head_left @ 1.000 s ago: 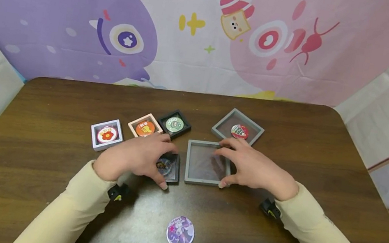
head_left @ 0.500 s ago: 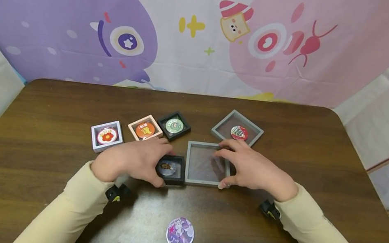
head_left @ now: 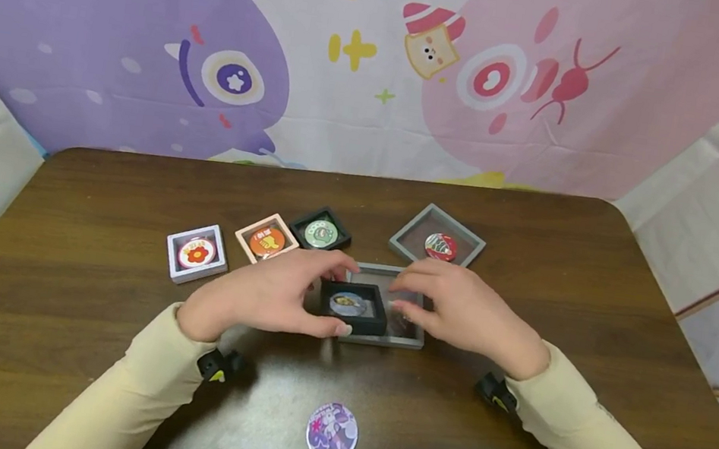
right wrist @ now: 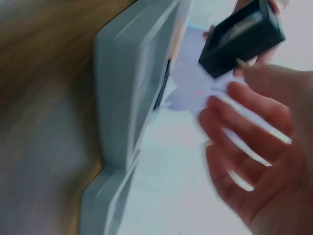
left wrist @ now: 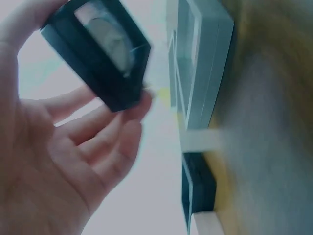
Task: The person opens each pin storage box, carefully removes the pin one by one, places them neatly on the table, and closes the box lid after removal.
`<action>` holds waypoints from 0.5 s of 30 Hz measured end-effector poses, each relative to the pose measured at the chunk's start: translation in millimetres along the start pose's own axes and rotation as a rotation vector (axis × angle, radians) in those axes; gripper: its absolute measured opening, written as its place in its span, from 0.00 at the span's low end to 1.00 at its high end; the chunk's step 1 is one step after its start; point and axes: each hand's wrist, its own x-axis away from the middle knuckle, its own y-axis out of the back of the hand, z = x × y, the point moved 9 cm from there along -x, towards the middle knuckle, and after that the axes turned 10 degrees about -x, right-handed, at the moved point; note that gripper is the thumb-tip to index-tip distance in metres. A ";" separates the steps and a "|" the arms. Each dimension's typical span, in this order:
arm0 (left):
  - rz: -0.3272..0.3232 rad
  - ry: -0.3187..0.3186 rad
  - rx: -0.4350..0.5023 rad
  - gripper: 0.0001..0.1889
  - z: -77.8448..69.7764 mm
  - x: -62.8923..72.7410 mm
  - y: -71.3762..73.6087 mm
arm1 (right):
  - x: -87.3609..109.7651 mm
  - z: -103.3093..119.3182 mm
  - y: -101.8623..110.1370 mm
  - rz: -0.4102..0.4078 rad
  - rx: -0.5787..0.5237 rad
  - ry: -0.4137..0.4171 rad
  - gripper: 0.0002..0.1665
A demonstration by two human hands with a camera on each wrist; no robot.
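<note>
My left hand [head_left: 284, 292] grips a small black display frame [head_left: 376, 326] between thumb and fingers, with a round badge [head_left: 347, 304] behind its clear window. The left wrist view shows this black frame [left wrist: 93, 58] raised off the table, tilted. Beneath it lies a larger grey display frame [head_left: 384, 341], partly covered by the black one. Over the grey frame's right side, my right hand [head_left: 467, 313] has its fingers loosely bent and parted. In the right wrist view, those fingers [right wrist: 244, 132] hold nothing and are beside the black frame.
Along the back left stand a white frame [head_left: 179, 270], a peach frame [head_left: 243, 236] and another black frame [head_left: 343, 241], each with a badge. A second grey frame [head_left: 405, 232] with a red badge [head_left: 441, 247] lies behind. A purple badge [head_left: 332, 433] lies in front.
My left hand has lifted the black frame and carried it rightward over the grey frame. My right hand has come off the grey frame's right edge and shifted slightly left.
</note>
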 end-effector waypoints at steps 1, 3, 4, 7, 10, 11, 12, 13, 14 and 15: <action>-0.024 -0.009 0.005 0.36 -1.9 -1.1 0.7 | 0.2 6.6 4.5 -0.047 -0.023 0.044 0.12; -0.070 -0.024 0.006 0.36 -5.1 -2.8 2.2 | 2.1 20.8 11.9 -0.118 -0.066 0.136 0.08; -0.091 -0.032 0.002 0.36 -6.8 -3.5 2.8 | 3.4 27.9 14.5 -0.141 -0.083 0.180 0.07; -0.134 -0.048 -0.012 0.35 -10.2 -4.6 3.7 | 7.0 48.8 17.2 -0.167 -0.103 0.305 0.07; -0.145 -0.053 -0.022 0.34 -12.3 -5.1 2.8 | 9.4 65.2 14.3 -0.158 -0.064 0.386 0.08; -0.144 -0.052 -0.024 0.34 -12.8 -5.2 2.4 | 9.9 68.9 13.0 -0.155 -0.043 0.400 0.09; -0.141 -0.050 -0.027 0.34 -13.0 -5.4 1.9 | 10.4 71.8 11.7 -0.153 -0.021 0.409 0.09; -0.139 -0.048 -0.030 0.35 -12.9 -5.5 1.2 | 10.5 73.7 10.4 -0.151 0.000 0.412 0.09; -0.137 -0.046 -0.033 0.35 -12.7 -5.5 0.8 | 10.6 75.3 9.1 -0.151 0.018 0.415 0.10; -0.136 -0.044 -0.039 0.36 -12.6 -5.6 0.4 | 10.5 76.3 7.9 -0.149 0.032 0.415 0.10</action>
